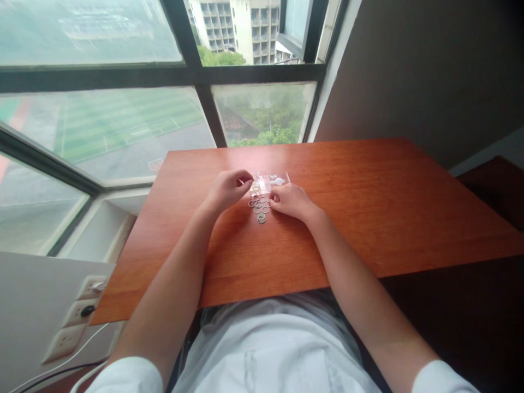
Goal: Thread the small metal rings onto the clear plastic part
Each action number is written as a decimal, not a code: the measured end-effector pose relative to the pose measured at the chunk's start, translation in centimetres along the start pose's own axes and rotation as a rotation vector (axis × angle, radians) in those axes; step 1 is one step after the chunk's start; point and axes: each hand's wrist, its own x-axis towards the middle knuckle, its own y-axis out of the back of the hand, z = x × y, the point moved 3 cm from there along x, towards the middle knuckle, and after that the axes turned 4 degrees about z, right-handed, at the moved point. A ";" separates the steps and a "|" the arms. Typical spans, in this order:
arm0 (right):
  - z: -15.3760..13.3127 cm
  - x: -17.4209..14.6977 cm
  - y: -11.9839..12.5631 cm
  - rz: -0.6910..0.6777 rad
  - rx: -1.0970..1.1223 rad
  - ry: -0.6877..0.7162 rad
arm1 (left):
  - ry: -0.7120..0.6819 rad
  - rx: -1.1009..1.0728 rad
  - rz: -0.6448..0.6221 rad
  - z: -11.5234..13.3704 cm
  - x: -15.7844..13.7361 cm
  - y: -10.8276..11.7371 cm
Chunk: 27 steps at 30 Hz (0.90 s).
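Note:
A small clear plastic bag (268, 184) with a white mark lies on the wooden table, and a few rings show through or on its left part. Just in front of it is a loose cluster of thin metal rings (257, 207); some overlap, and the nearest ones (261, 219) sit slightly apart. My left hand (231, 188) is closed in a pinch at the bag's left edge. On the other side, my right hand (289, 199) rests by the bag's front right corner, its fingers curled together beside the rings. What its fingertips hold, if anything, is too small to tell.
The reddish-brown table (388, 218) extends well to the right. Beyond its far edge is a large window with a dark frame (262, 75). A grey wall (417, 71) stands to the right. Sockets (77, 314) with plugs and cables are at the lower left.

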 end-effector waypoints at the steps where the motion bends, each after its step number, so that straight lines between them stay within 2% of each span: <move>1: 0.0 0.0 0.0 0.004 0.005 0.004 | 0.001 0.000 -0.001 0.0 0.0 0.0; 10: 0.2 0.1 -0.1 0.024 0.041 0.010 | 0.013 0.010 -0.003 0.1 0.0 0.2; 17: 0.2 -0.1 0.3 0.026 0.056 0.007 | 0.109 0.047 0.096 -0.4 0.0 1.5; 27: 0.3 -0.1 0.2 0.008 0.045 0.011 | 0.151 0.109 -0.003 -2.2 -0.2 0.0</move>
